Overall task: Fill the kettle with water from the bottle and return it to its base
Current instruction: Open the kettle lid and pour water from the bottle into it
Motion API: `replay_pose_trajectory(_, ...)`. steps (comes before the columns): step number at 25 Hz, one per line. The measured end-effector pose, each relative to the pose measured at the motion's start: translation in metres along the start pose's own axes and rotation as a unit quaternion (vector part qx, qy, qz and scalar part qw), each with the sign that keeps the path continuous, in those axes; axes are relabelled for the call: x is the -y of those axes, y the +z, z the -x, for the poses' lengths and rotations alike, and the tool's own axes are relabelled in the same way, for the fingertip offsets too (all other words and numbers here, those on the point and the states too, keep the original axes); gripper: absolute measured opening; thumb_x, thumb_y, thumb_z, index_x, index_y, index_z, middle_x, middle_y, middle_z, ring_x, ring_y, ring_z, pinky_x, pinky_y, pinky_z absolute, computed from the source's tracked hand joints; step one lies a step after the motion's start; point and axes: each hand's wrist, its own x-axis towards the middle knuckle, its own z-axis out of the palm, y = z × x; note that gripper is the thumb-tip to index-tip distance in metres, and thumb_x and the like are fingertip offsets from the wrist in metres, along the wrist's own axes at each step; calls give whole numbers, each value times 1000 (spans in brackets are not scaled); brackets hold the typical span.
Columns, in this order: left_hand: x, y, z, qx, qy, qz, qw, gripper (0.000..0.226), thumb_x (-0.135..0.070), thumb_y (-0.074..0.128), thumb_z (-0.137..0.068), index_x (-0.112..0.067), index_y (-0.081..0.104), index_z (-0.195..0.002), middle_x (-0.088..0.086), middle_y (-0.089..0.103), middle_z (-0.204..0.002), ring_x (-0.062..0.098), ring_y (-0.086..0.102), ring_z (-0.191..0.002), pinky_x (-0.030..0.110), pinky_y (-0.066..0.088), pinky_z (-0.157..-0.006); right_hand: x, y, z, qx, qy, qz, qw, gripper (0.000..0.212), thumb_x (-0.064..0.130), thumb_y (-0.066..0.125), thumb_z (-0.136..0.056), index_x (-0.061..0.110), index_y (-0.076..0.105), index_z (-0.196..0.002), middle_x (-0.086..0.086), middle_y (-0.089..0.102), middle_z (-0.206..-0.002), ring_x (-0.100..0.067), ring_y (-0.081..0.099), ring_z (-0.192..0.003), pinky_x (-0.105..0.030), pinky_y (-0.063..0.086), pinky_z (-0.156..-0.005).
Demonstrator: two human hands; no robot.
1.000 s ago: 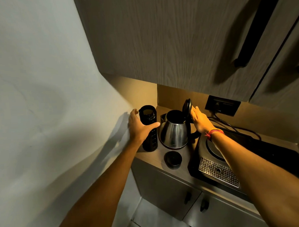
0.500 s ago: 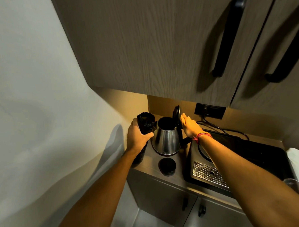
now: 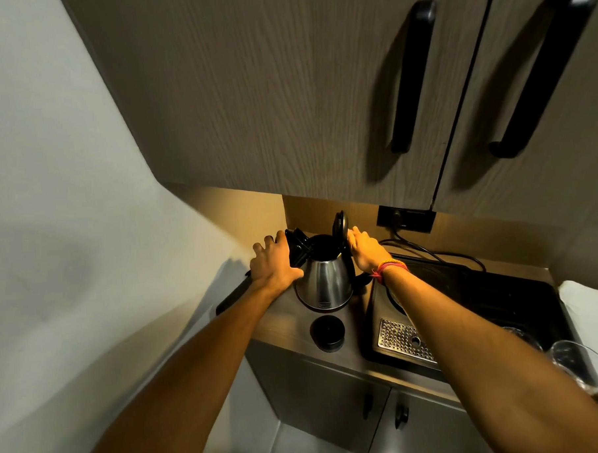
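Black bottle gripped in left hand, tipped at kettle; right hand flat against raised lid.

My left hand covers most of the bottle, so I can't see its body or any water. The kettle probably hides its base. The glass runs off the right edge.
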Motion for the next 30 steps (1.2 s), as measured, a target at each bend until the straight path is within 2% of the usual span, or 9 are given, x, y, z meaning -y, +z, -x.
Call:
replay_pose_trajectory(9,-6,-8,-5,-7,29,-100,995,91,-52,83,-66,-16,38,-137,15,52,-134,36,50,-121,44,55,-82,0,0,-4,14,0,29,999,39,5,41,-98,1,37,-136,-26,37,-141,-47,41,-127,-55,40,-107)
replay_pose_trajectory(17,-8,-12,-6,8,27,-108,994,90,-47,83,-66,-16,37,-137,16,50,-135,36,49,-121,45,53,-84,-4,3,-2,-10,-4,18,1000,35,11,37,-101,-1,40,-134,-27,47,-129,-45,48,-115,-55,44,-101)
replay_pose_trajectory(26,-7,-15,-4,5,34,-121,992,88,-43,83,-66,-16,38,-135,15,51,-132,36,50,-120,46,52,-83,-2,3,-7,11,-7,51,999,43,8,38,-99,0,33,-141,-29,34,-145,-47,42,-126,-53,41,-107)
replay_pose_trajectory(30,-8,-17,-5,7,34,-125,992,88,-43,83,-66,-16,37,-136,16,51,-132,36,50,-120,46,52,-84,-6,4,-6,-5,-11,35,999,37,11,38,-101,-2,38,-135,-27,45,-133,-46,47,-119,-53,44,-102)
